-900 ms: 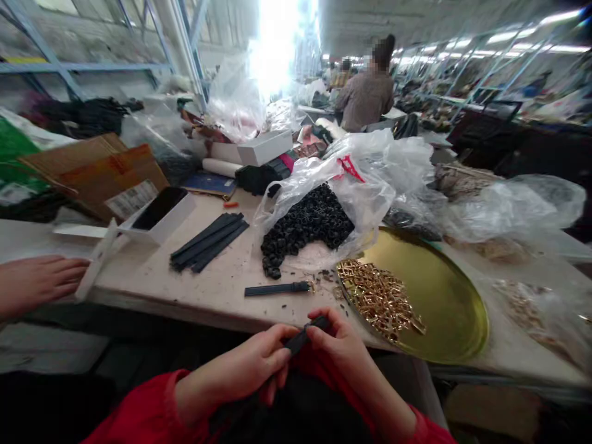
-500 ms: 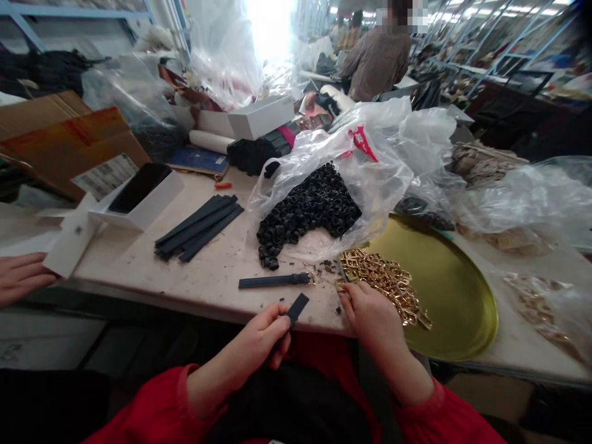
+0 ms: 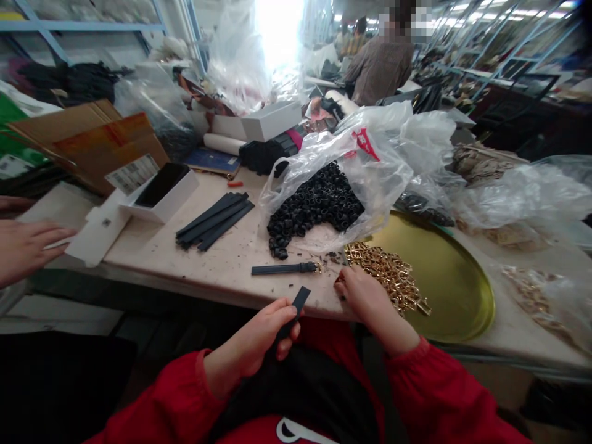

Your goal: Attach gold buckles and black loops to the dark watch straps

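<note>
Landmark: gold tray (image 3: 451, 277). Left hand (image 3: 266, 333) is left of it at the surface (image 3: 161, 243) edge, grip closed on a dark strip (image 3: 301, 301), one end sticking out. Right hand (image 3: 365, 296) at tray's near-left rim, fingers curled; can't tell if the grip has anything. Gold buckles (image 3: 388, 274) piled on tray's left part. Buckled strap (image 3: 282, 269) left of tray, black loops (image 3: 319, 206) behind-left, loose strips (image 3: 213, 222) farther left.
</note>
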{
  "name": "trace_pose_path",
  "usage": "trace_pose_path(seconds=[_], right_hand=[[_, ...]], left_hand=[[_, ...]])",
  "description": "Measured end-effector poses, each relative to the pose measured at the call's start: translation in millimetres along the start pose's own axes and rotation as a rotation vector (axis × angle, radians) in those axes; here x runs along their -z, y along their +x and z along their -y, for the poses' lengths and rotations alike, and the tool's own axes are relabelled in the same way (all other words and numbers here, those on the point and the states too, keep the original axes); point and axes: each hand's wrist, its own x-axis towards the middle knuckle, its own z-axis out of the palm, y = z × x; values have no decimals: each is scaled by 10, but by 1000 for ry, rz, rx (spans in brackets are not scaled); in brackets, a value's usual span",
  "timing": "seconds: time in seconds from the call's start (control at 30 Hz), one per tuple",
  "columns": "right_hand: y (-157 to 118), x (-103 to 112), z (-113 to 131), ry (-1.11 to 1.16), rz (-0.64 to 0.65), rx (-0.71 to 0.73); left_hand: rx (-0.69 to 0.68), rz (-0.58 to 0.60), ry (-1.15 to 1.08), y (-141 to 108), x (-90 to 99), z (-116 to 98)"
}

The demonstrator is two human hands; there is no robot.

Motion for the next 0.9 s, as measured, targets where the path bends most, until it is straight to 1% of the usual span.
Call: trace_pose_path(seconds=[0.13, 0.27, 0.33, 0.43, 0.5, 0.57, 0.6, 0.67, 0.73, 0.77, 0.83, 0.9], right_hand=[[13, -38, 27, 49, 6, 23], [-33, -98, 29, 130, -26, -1], [-35, -100, 20, 200, -32, -7], [-55, -68, 26, 360, -11, 20], [-121, -51, 75, 505, 19, 49], [-231, -53, 173, 654, 52, 82], [-293, -60, 236, 777, 71, 98], [-405, -79, 368, 1101, 109, 104], [-478, -96, 484, 1422, 134, 60], [-495, -103, 528, 1531, 151, 25], [-500, -114, 582, 1634, 204, -43], [-483, -126, 600, 1732, 294, -83]], left_hand=[[-35, -28, 34, -97, -43, 31], [-89, -30, 89, -141, -80, 123], [-111, -44, 149, -134, -90, 169], [-149, -115, 258, -95, -94, 199], [-174, -152, 297, -57, -94, 192], [-212, -152, 315, -18, -100, 172], [-240, -144, 322, 1, -104, 160], [-316, -157, 375, 34, -114, 134], [-396, -208, 478, 61, -114, 111], [-424, -236, 525, 72, -107, 103], [-419, -248, 528, 94, -80, 89], [-343, -209, 391, 118, -42, 74]])
